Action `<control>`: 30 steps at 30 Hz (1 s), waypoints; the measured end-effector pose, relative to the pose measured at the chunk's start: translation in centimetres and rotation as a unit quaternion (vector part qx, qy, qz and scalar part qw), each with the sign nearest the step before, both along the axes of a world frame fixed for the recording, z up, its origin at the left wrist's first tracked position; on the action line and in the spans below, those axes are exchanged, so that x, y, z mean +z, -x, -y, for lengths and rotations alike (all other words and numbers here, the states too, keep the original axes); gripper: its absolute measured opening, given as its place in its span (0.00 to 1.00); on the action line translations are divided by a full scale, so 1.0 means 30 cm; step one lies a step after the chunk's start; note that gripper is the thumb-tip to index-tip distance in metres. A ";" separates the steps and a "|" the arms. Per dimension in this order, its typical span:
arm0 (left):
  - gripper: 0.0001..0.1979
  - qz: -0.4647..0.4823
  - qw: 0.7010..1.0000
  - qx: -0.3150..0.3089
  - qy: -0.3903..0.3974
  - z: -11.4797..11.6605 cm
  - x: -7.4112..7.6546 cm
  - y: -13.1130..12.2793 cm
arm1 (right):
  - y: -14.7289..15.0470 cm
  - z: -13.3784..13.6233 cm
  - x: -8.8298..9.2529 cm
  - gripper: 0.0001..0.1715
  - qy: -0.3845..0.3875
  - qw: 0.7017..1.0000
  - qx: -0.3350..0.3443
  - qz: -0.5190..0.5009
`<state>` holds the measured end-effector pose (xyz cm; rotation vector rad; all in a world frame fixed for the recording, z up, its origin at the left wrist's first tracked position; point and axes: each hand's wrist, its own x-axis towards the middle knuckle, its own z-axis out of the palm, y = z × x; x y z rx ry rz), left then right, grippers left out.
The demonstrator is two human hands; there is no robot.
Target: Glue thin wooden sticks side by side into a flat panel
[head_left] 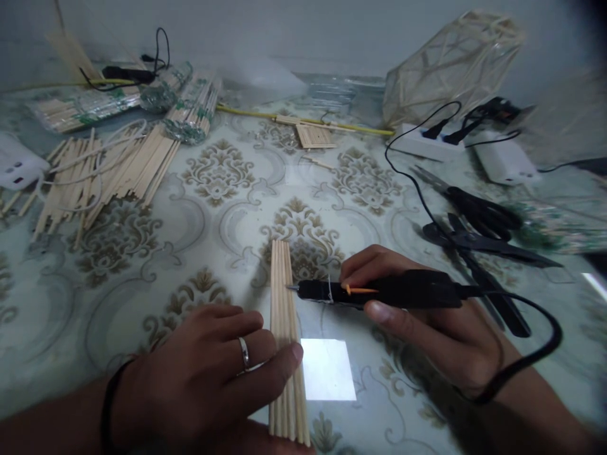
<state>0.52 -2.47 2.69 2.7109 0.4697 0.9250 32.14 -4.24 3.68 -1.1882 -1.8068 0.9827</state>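
Several thin wooden sticks (283, 303) lie side by side as a narrow flat strip, running away from me in the middle. My left hand (213, 366), with a ring and a dark wristband, is closed around the strip's near half and presses its edges together. In my right hand (403, 316) is a black corded hot glue pen (412, 289) with an orange trigger. It is held nearly level, and its metal tip points left, at the right edge of the strip. Whether the tip touches the wood I cannot tell.
Loose sticks (128, 164) and wrapped stick bundles (190, 104) lie at the left back. A small stick panel (315, 136) is at the back. On the right are scissors (474, 202), pliers (493, 246), a power strip (427, 144) and a wooden stick frame (450, 69).
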 end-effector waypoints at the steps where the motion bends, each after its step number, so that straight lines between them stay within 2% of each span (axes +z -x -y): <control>1: 0.22 0.007 1.000 -0.003 0.000 -0.001 -0.001 0.001 | -0.001 -0.002 -0.004 0.13 -0.001 1.000 -0.002 0.001; 7: 0.22 0.022 0.999 -0.019 0.016 0.003 -0.011 -0.001 | -0.008 -0.009 -0.040 0.10 -0.022 0.999 -0.020 0.013; 16: 0.20 0.000 1.000 0.021 0.005 0.009 0.011 0.001 | 0.014 -0.024 -0.033 0.08 -0.032 0.998 -0.030 0.054; 21: 0.19 0.021 1.000 0.006 0.002 0.006 0.005 -0.004 | 0.010 -0.022 -0.047 0.09 -0.043 0.997 -0.033 0.048; 30: 0.18 0.019 1.000 0.011 -0.002 0.011 0.001 -0.003 | 0.011 -0.020 -0.038 0.10 -0.035 0.997 -0.031 0.056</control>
